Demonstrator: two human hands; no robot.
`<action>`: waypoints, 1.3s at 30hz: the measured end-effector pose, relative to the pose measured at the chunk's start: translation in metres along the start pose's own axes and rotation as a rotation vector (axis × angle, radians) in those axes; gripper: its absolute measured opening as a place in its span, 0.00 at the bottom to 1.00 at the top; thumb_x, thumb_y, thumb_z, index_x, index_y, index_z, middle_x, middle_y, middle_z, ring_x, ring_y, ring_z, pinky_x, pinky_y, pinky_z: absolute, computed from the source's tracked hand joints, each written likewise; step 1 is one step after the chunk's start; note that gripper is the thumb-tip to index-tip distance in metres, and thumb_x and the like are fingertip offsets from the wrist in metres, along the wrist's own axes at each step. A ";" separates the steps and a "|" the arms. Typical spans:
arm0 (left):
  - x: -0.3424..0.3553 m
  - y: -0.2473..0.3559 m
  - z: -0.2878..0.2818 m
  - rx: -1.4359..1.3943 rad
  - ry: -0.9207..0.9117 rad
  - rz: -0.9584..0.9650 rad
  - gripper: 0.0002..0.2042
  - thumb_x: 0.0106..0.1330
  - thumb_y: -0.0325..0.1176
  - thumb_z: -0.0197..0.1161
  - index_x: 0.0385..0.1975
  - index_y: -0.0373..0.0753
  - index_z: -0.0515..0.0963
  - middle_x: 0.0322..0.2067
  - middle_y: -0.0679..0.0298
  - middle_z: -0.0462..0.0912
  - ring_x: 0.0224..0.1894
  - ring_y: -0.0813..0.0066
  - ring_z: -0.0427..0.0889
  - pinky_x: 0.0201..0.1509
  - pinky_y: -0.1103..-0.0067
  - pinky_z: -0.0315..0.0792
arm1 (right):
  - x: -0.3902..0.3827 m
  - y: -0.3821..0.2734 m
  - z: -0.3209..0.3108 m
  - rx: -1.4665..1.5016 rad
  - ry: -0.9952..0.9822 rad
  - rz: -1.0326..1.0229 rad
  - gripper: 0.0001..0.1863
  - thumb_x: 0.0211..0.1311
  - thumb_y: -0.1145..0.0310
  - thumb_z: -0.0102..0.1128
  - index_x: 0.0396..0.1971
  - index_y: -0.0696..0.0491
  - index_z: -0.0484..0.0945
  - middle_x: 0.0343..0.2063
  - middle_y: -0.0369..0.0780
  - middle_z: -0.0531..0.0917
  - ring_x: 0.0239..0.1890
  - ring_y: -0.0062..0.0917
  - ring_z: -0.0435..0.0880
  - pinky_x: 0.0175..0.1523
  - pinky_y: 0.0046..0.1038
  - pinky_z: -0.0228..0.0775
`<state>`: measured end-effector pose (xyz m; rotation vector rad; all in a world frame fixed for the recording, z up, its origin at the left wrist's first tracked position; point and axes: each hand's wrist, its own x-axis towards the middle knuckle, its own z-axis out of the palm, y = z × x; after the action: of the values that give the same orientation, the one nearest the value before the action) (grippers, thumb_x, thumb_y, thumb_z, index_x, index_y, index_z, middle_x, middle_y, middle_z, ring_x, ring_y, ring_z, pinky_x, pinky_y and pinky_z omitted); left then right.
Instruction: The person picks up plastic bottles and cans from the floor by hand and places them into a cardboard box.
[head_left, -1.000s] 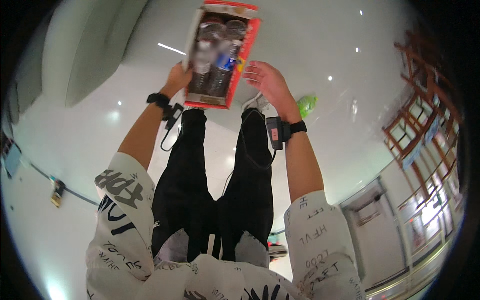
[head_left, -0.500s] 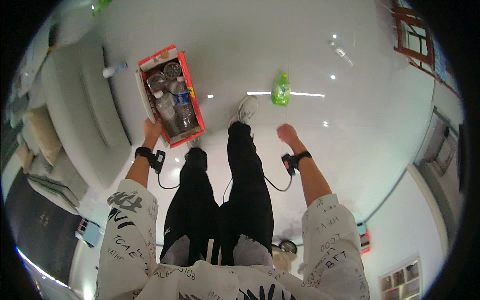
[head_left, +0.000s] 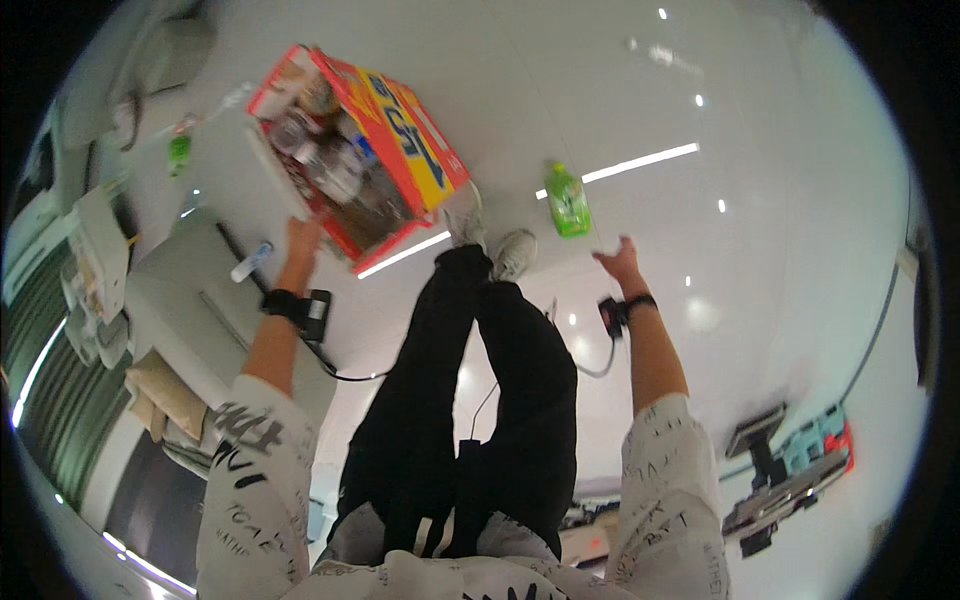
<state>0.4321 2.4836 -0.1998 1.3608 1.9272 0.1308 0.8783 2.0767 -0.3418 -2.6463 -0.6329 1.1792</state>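
My left hand (head_left: pixel 300 245) grips the near left rim of a red and yellow cardboard box (head_left: pixel 415 140), which is tilted so that its printed side faces me. Inside lie several empty plastic bottles (head_left: pixel 338 172), blurred by motion. To the right, my right hand (head_left: pixel 622 265) is empty, its fingers apart, held out over the floor. A green bottle (head_left: pixel 569 203) is on the floor just beyond that hand, not touched by it.
A small white bottle (head_left: pixel 252 261) lies beside the grey sofa (head_left: pixel 190 300). Another green bottle (head_left: pixel 179 155) is farther left, and a blurred clear bottle (head_left: pixel 670 57) lies at the far right. My shoes (head_left: pixel 514 255) are between the box and the green bottle.
The box has tipped, and its printed outer side now shows. My right hand has gone from closed to spread fingers. My legs have shifted, and the whole view has turned.
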 end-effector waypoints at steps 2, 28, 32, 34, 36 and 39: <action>0.052 -0.014 -0.048 0.017 -0.130 0.033 0.28 0.51 0.44 0.67 0.39 0.24 0.67 0.34 0.51 0.74 0.34 0.67 0.73 0.35 0.73 0.69 | 0.021 -0.047 0.053 -0.089 0.070 -0.099 0.56 0.33 0.47 0.74 0.58 0.65 0.55 0.57 0.56 0.62 0.62 0.44 0.58 0.64 0.36 0.54; 0.002 0.068 -0.013 -0.603 -0.322 -0.037 0.15 0.58 0.35 0.62 0.40 0.32 0.73 0.35 0.60 0.78 0.32 0.72 0.78 0.31 0.77 0.74 | -0.210 -0.388 -0.118 0.795 0.222 -0.592 0.45 0.49 0.72 0.66 0.62 0.62 0.45 0.52 0.48 0.66 0.53 0.32 0.70 0.55 0.31 0.65; 0.038 0.005 -0.016 -0.644 -0.334 -0.040 0.18 0.58 0.41 0.62 0.37 0.30 0.74 0.34 0.59 0.78 0.32 0.72 0.76 0.31 0.75 0.72 | -0.228 -0.510 -0.090 0.466 -0.060 -0.875 0.52 0.44 0.60 0.70 0.63 0.61 0.44 0.55 0.51 0.64 0.57 0.37 0.67 0.58 0.34 0.63; 0.031 0.027 -0.002 -0.839 -0.417 -0.037 0.18 0.58 0.42 0.61 0.37 0.31 0.74 0.35 0.59 0.78 0.33 0.71 0.76 0.32 0.74 0.72 | -0.199 -0.526 -0.066 0.211 -0.017 -0.801 0.55 0.44 0.56 0.70 0.64 0.60 0.41 0.55 0.53 0.63 0.56 0.41 0.67 0.58 0.36 0.63; -0.019 0.075 -0.003 -0.634 -0.556 -0.230 0.19 0.57 0.42 0.62 0.39 0.32 0.74 0.35 0.59 0.77 0.34 0.71 0.76 0.34 0.71 0.72 | -0.176 -0.508 -0.058 -0.046 0.039 -0.697 0.58 0.43 0.52 0.69 0.64 0.60 0.37 0.55 0.56 0.63 0.56 0.45 0.67 0.57 0.37 0.64; -0.035 0.108 -0.013 -0.471 -0.425 -0.339 0.17 0.57 0.41 0.61 0.38 0.32 0.74 0.32 0.59 0.77 0.31 0.69 0.77 0.30 0.73 0.72 | -0.161 -0.505 -0.043 -0.323 -0.152 -0.392 0.63 0.42 0.48 0.68 0.64 0.58 0.29 0.54 0.60 0.62 0.55 0.51 0.66 0.56 0.40 0.64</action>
<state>0.5112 2.5045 -0.1205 0.6759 1.6028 0.1096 0.6585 2.4569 -0.0411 -2.5105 -1.4017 1.2479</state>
